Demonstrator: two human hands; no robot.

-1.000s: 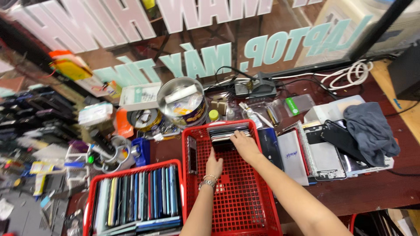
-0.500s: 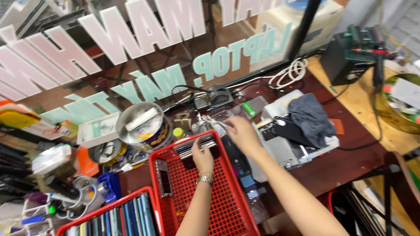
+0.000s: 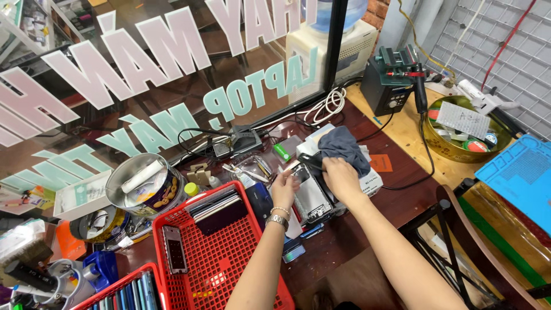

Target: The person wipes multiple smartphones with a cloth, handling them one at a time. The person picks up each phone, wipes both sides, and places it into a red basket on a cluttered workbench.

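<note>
Phone parts (image 3: pixel 313 198) lie stacked on the dark table (image 3: pixel 356 241), just right of the red basket (image 3: pixel 229 258), directly under both my hands. My left hand (image 3: pixel 285 188) pinches a small dark piece at the stack's upper left edge, fingers closed on it. My right hand (image 3: pixel 340 178) presses onto the stack's top, beside the grey cloth (image 3: pixel 344 146); whether it grips anything I cannot tell.

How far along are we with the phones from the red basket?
Done: several phones stand filed in the red basket, one lying flat. In hand: left hand and right hand hold a dark phone part over the opened phones beside the grey cloth. Left: that pile remains unsorted.
</note>
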